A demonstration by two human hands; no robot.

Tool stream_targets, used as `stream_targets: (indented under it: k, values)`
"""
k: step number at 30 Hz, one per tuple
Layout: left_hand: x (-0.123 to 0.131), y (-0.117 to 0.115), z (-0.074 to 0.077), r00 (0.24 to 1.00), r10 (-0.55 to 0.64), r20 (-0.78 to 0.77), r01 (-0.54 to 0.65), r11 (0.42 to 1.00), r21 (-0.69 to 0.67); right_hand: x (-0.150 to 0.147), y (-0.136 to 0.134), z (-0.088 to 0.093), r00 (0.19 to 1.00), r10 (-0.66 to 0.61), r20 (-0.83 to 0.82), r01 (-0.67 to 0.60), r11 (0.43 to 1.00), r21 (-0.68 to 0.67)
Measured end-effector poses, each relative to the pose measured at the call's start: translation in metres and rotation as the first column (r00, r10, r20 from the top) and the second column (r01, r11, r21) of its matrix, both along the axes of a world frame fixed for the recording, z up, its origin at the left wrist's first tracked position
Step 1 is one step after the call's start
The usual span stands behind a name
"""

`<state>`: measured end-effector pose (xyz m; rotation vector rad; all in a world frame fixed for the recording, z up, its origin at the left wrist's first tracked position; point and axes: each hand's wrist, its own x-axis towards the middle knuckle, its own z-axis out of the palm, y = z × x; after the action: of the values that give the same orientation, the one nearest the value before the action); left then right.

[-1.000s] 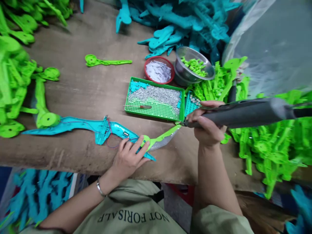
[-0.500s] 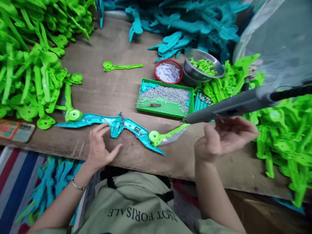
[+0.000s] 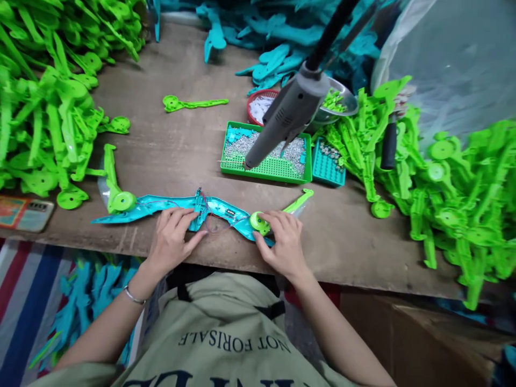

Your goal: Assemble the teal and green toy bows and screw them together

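A blue toy bow shell [image 3: 161, 202] lies along the table's front, with red and blue wires near its middle and a green arm at each end. My left hand [image 3: 172, 236] holds the shell just left of its middle, fingers over the edge and thumb below. At the right end, my right hand [image 3: 284, 242] grips the bow by the joint of the right green arm [image 3: 299, 200], partly hiding the round hub. Above the bow, a grey electric screwdriver [image 3: 286, 115] hangs tilted from a cord, untouched by either hand.
Behind the bow stand a green tray [image 3: 266, 173] of small metal screws, a blue basket [image 3: 328, 171], a red basket [image 3: 258, 102] and a metal bowl [image 3: 349, 99]. Green parts are heaped on the left [image 3: 44, 118] and right [image 3: 451, 188]. Blue parts [image 3: 274, 32] are piled at the back.
My right hand has come down and left from beside the screwdriver onto the bow's right end. The screwdriver has swung left over the tray. My left hand has closed on the bow.
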<state>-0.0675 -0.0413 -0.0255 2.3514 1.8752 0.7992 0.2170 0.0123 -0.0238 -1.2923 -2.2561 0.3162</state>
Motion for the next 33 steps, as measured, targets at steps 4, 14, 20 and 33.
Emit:
stream_targets:
  k: [4,14,20,33]
  values:
    - [0.022,-0.026,0.014,0.998,0.048,-0.036,-0.049,0.999,-0.013,0.015,-0.01,0.003,1.0,0.008,0.012,-0.008,1.0,-0.021]
    - [0.073,-0.015,0.015,0.952,-0.255,-0.169,0.28,0.949,0.142,-0.003,-0.013,0.011,0.984,0.177,-0.019,-0.177,0.984,0.008]
    - [0.064,-0.006,0.018,0.932,-0.331,-0.151,0.354,0.919,0.173,-0.008,-0.012,0.009,0.985,0.159,0.061,-0.161,0.987,0.023]
    - [0.068,0.005,0.037,0.874,-0.486,0.017,0.48,0.867,0.13,-0.001,-0.02,0.017,0.965,0.237,0.114,-0.235,0.971,-0.038]
